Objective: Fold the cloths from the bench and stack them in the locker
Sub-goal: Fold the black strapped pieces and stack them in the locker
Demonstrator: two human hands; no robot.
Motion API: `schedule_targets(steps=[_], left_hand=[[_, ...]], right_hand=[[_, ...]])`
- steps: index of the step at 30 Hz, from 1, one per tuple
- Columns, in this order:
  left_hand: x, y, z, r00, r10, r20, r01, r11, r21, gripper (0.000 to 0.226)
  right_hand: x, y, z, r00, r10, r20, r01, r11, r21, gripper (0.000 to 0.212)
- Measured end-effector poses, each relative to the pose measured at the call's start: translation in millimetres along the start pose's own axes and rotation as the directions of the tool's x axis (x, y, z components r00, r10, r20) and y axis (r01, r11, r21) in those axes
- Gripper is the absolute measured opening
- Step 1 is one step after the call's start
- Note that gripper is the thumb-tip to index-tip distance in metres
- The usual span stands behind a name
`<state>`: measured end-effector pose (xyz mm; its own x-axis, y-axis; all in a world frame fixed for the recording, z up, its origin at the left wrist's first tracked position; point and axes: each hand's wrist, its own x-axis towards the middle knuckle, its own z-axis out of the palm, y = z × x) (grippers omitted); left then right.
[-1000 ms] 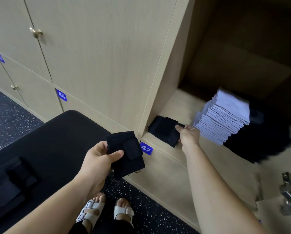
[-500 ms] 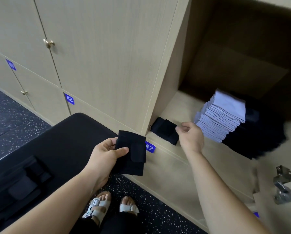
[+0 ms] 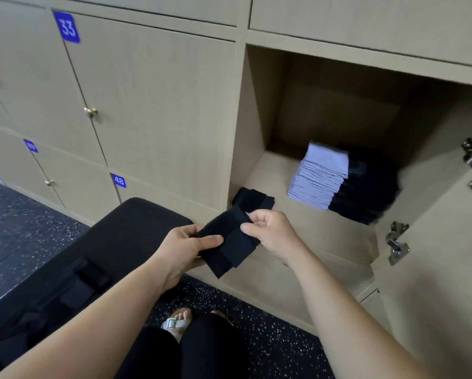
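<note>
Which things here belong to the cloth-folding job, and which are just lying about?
Job: held cloth, laid cloth, locker, white stack, black stack, bench, bench cloths.
Lying about: number plate, knob, hinge, sandal.

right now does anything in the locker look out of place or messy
A folded black cloth lies alone at the front left corner of the locker floor, apart from the white stack and the dark pile beside it. Nothing looks spilled or damaged.
</note>
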<state>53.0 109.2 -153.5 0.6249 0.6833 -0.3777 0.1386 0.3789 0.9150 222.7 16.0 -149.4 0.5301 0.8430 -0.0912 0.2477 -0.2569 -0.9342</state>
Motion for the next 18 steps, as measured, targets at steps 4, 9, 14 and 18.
schedule_targets(steps=[4, 9, 14, 18], left_hand=[[-7.7, -4.3, 7.8, 0.996, 0.014, -0.086, -0.012, 1.000, 0.027, 0.025], [-1.1, -3.7, 25.9, 0.965, 0.143, -0.219, -0.108, 0.980, 0.164, 0.006], [20.1, -8.0, 45.4, 0.952, 0.221, -0.212, -0.164, 0.953, 0.255, 0.008], [48.0, -10.6, 56.1, 0.949, 0.277, -0.152, -0.217, 0.920, 0.326, 0.020]], right_hand=[[-12.5, 9.9, -4.7, 0.987, 0.060, -0.146, -0.051, 0.997, 0.066, 0.019], [-17.1, 21.8, -9.0, 0.969, 0.050, -0.240, -0.070, 0.995, -0.074, 0.038], [-7.7, 41.0, -18.2, 0.933, 0.066, -0.353, -0.060, 0.998, 0.028, 0.032], [18.7, 56.5, -27.0, 0.889, 0.131, -0.438, -0.071, 0.986, 0.152, 0.028]])
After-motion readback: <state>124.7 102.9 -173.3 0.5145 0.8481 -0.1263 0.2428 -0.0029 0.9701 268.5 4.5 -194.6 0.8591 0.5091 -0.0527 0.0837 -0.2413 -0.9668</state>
